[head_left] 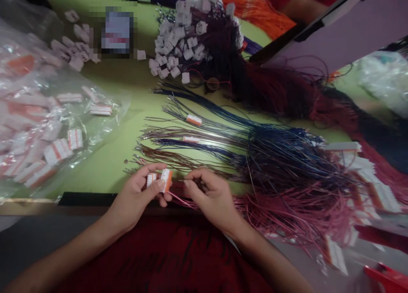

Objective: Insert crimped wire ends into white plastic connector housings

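Observation:
My left hand (135, 195) is closed on a white and orange connector housing (166, 180), pinched between thumb and fingers. A second white connector housing (151, 179) sits in the same hand, partly covered by the fingers. Pink wires (181, 200) run from the held housing toward the right. Just to its right, my right hand (212, 195) pinches a thin wire whose metal tip (181, 181) points at the housing; a small gap lies between them. Above both hands, two more connector housings, one (194, 120) and another (191, 139), rest on sorted bundles of grey and brown wires (219, 133).
Left, a clear plastic bag (105, 93) holds many housings. Behind, white connectors (178, 38) are heaped on dark red and black wires (264, 84). Finished-looking housings (379, 184) lie at right by pink wires (296, 208). Another person's arm (302, 6) shows at the back.

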Demonstrator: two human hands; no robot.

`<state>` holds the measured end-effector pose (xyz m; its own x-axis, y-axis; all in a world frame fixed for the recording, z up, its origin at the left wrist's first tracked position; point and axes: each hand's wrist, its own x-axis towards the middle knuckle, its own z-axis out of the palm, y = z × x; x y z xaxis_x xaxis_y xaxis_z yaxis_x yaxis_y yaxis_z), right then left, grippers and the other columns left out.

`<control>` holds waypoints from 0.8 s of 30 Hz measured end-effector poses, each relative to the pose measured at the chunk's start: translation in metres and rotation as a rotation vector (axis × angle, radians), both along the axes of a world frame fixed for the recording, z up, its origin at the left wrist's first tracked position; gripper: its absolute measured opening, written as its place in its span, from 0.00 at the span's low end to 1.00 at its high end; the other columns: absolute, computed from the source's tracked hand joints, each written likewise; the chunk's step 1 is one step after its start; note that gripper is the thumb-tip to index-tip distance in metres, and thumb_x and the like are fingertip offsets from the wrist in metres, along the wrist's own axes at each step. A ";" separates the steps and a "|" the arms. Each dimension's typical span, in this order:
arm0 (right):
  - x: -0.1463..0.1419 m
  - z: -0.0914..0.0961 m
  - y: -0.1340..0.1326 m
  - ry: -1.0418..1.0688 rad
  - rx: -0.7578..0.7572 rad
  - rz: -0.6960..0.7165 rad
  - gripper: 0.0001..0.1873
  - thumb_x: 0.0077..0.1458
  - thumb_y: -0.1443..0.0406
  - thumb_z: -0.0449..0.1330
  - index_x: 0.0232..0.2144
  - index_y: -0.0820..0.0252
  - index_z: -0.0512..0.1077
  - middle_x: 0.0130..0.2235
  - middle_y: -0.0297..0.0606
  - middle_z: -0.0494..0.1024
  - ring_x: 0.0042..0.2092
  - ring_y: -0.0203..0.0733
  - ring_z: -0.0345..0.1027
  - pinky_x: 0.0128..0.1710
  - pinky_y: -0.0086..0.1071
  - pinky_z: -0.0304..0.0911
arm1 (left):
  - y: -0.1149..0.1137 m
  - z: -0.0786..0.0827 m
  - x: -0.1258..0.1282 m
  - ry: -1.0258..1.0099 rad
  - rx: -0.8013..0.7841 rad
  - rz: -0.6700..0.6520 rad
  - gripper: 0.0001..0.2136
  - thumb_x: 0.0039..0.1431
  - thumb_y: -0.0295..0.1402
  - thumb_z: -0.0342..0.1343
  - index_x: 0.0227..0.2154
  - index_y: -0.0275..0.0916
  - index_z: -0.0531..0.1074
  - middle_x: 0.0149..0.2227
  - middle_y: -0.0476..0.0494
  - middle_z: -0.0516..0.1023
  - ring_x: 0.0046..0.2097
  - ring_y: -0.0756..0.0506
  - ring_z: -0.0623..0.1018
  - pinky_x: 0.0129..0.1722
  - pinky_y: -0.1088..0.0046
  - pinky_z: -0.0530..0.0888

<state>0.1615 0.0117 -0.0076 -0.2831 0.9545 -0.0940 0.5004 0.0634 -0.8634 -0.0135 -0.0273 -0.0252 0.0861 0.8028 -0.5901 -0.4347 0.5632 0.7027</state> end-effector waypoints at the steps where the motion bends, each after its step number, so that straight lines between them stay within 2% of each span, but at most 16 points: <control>1: 0.003 -0.001 0.001 -0.012 0.028 0.012 0.04 0.53 0.69 0.57 0.28 0.60 0.71 0.26 0.33 0.73 0.29 0.33 0.65 0.28 0.25 0.61 | 0.001 0.000 0.001 -0.008 -0.005 0.000 0.16 0.54 0.32 0.60 0.45 0.40 0.68 0.26 0.50 0.76 0.25 0.50 0.75 0.26 0.76 0.72; 7: 0.007 0.003 0.003 -0.046 0.129 0.047 0.04 0.55 0.69 0.56 0.31 0.59 0.71 0.28 0.33 0.73 0.28 0.33 0.65 0.30 0.26 0.62 | 0.008 0.003 0.007 -0.073 -0.042 0.020 0.15 0.52 0.30 0.61 0.43 0.39 0.69 0.27 0.50 0.76 0.25 0.51 0.76 0.25 0.77 0.72; 13: 0.006 0.006 0.001 -0.030 0.105 0.065 0.04 0.54 0.68 0.56 0.27 0.59 0.68 0.23 0.29 0.71 0.24 0.30 0.61 0.24 0.23 0.59 | 0.011 0.006 0.011 -0.105 -0.067 0.053 0.16 0.49 0.30 0.64 0.42 0.38 0.70 0.26 0.49 0.77 0.24 0.50 0.76 0.23 0.77 0.71; 24: 0.008 0.004 0.003 -0.072 0.136 0.066 0.05 0.55 0.70 0.54 0.28 0.59 0.69 0.26 0.31 0.72 0.27 0.32 0.63 0.29 0.25 0.58 | 0.006 0.004 0.012 -0.123 -0.027 -0.003 0.13 0.53 0.28 0.61 0.42 0.40 0.72 0.26 0.49 0.77 0.25 0.51 0.75 0.24 0.78 0.71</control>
<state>0.1697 0.0147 -0.0031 -0.3432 0.9392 0.0126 0.5513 0.2123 -0.8068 -0.0015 -0.0215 -0.0209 0.1612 0.7866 -0.5961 -0.5153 0.5822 0.6289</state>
